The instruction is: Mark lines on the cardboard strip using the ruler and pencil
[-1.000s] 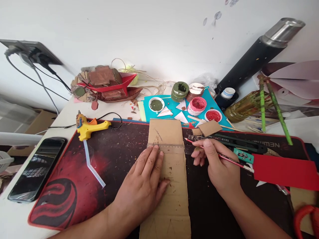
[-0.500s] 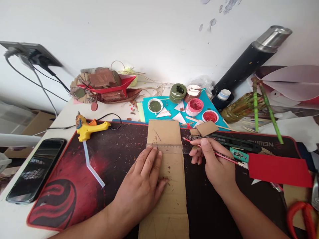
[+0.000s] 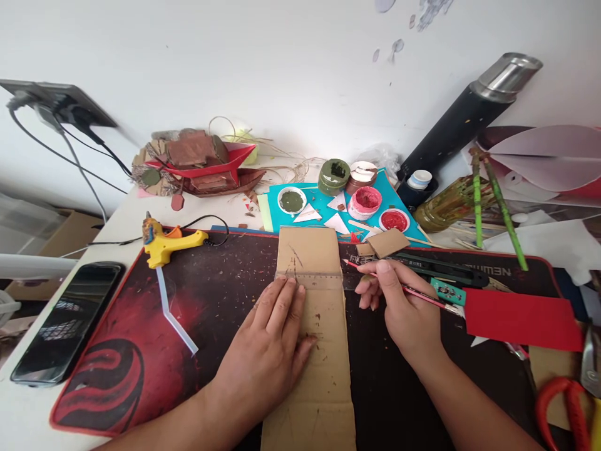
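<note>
A long strip of brown cardboard [image 3: 328, 369] lies upright in the view on the dark mat, with pencil-like dark lines near its far end. Across it rests a clear ruler [image 3: 323, 281]. My left hand [image 3: 265, 335] lies flat on both, fingertips pressed on the ruler's left part and thumb on the cardboard. To the right of the strip, my right hand [image 3: 407, 313] is closed round a red and black pencil [image 3: 428, 300]. The pencil's tip points left, just off the cardboard's edge and apart from it.
On the left are a yellow glue gun [image 3: 169, 246] and a phone [image 3: 68, 322]. Paint pots [image 3: 333, 177] stand on blue sheets at the back, near a model boat [image 3: 206, 164]. A box cutter [image 3: 436, 269], red paper [image 3: 521, 318] and scissors [image 3: 563, 401] lie right.
The view has shifted very slightly. Both hands, the ruler, the cardboard and the pencil keep the same positions relative to one another.
</note>
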The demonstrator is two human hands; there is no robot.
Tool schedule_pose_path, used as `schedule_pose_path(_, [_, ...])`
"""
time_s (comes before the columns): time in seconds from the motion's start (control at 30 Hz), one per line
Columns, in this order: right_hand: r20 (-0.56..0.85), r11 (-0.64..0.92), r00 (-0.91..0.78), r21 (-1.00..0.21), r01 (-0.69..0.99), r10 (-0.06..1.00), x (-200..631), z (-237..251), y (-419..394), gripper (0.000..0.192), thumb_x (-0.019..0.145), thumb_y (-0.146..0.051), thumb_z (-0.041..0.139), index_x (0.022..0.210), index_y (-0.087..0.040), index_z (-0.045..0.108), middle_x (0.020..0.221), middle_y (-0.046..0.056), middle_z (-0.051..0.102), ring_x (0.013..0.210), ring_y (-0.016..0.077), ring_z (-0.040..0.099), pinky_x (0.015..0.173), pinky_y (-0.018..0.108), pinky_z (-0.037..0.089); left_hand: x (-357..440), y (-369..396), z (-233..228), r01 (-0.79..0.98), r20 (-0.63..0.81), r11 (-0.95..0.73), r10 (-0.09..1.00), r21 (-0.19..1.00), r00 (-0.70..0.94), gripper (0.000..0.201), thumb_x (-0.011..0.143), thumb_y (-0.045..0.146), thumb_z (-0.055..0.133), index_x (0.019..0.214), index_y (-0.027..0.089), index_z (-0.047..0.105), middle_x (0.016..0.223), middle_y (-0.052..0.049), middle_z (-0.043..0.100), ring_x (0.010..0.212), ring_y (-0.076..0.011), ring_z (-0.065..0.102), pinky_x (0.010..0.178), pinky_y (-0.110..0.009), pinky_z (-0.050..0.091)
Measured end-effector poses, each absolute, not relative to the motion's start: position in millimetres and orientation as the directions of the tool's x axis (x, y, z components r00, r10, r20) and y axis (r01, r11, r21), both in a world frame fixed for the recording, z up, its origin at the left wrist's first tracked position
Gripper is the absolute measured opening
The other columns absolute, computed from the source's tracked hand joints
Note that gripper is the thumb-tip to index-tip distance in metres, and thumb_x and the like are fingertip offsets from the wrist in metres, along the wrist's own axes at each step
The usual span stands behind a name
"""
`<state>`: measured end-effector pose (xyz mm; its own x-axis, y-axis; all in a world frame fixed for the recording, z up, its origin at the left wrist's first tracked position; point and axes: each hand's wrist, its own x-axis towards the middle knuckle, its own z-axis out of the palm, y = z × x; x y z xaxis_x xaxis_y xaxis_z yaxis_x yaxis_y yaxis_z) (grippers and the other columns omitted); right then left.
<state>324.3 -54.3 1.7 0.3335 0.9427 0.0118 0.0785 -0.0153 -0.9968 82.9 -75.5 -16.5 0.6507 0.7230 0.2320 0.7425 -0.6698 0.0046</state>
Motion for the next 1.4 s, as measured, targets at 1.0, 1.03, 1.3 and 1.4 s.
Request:
schedule_pose_path(1.0, [-0.074,-0.077,0.034,-0.992,0.097,0.997,271,-1,-31,0.055,0.109,-0.066,0.061,0.089,-0.019,0.082,0.059,0.0,0.068,0.046,0.0128,0.065,0.047,0.022,0.053,88,-76,-18,0.751,0.232,-0.653,0.749,0.103,0.62,0.059,0.113,0.039,0.043,0.155,0.001,0.059,0.154,-0.024,0.066,0.15,-0.038,0.057,0.127,-0.051,0.049])
schedule_pose_path(1.03, [-0.077,-0.08,0.036,-0.992,0.098,0.996,272,-2,-31,0.055,0.11,-0.066,0.06,0.09,-0.019,0.082,0.059,0.0,0.068,0.046,0.0129,0.065,0.048,0.022,0.053,88,-76,-18,0.754,0.229,-0.648,0.753,0.103,0.616,0.059,0.114,0.04,0.042,0.155,0.001,0.059,0.154,-0.023,0.066,0.15,-0.0376,0.058,0.127,-0.051,0.049])
schedule_pose_path(1.3, [-0.093,-0.095,0.026,-0.99,0.107,0.995,272,-1,-33,0.054,0.111,-0.063,0.059,0.09,-0.019,0.081,0.059,-0.001,0.067,0.047,0.012,0.064,0.048,0.022,0.051,88,-76,-16,0.753,0.24,-0.65,0.751,0.102,0.615,0.058,0.114,0.039,0.041,0.155,0.002,0.06,0.154,-0.022,0.067,0.15,-0.0369,0.057,0.127,-0.049,0.048])
schedule_pose_path(1.4, [-0.103,-0.105,0.024,-0.989,0.102,0.994,272,-3,-33,0.052,0.112,-0.062,0.06,0.091,-0.019,0.081,0.06,-0.001,0.068,0.047,0.0117,0.065,0.047,0.021,0.049,88,-75,-16,0.747,0.258,-0.657,0.743,0.101,0.618,0.058,0.113,0.039,0.043,0.154,0.001,0.06,0.155,-0.022,0.066,0.15,-0.0374,0.056,0.127,-0.049,0.047])
